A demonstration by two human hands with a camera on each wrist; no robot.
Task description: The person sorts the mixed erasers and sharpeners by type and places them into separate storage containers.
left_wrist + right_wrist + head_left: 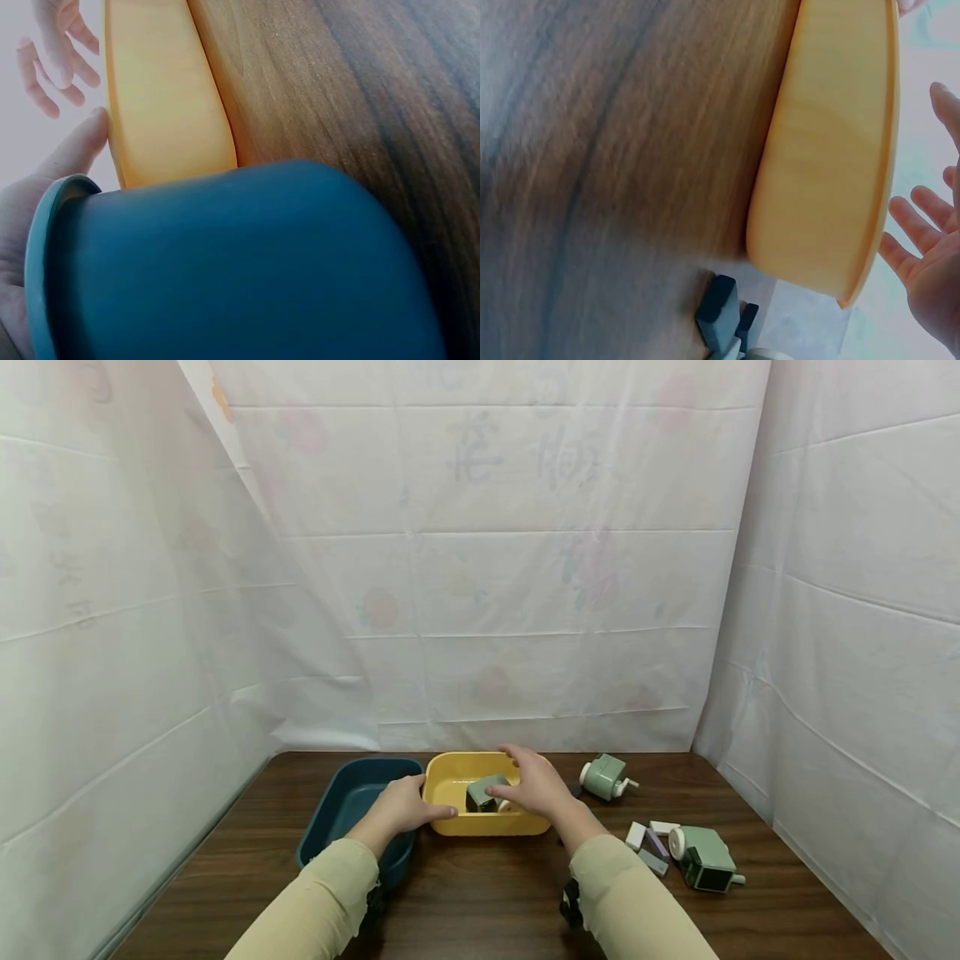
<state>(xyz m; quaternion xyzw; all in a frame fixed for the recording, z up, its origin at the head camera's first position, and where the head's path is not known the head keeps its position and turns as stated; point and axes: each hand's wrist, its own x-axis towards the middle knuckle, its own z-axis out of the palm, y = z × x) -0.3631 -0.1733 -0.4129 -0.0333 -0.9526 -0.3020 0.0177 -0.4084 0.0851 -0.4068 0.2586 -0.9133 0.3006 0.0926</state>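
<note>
A yellow plastic bin point(487, 824) stands on the table, with a green hand-crank pencil sharpener point(480, 793) lying inside. My left hand point(399, 808) is at the bin's left front corner. Its thumb is stretched out at the yellow rim, as the left wrist view also shows. Over the bin's right side is my right hand point(538, 787), fingers spread and thumb extended near the sharpener. In the right wrist view that hand's fingers point(922, 217) are apart beside the rim, gripping nothing. A dark blue bin point(225, 262) sits to the left, partly under my left hand.
On the right, a second green sharpener point(603, 777) lies at the back and a third point(703, 858) nearer the front. Several small blocks, among them a white block point(635, 836) and a grey block point(653, 862), lie beside it. Small dark pieces point(720, 311) lie near the yellow bin.
</note>
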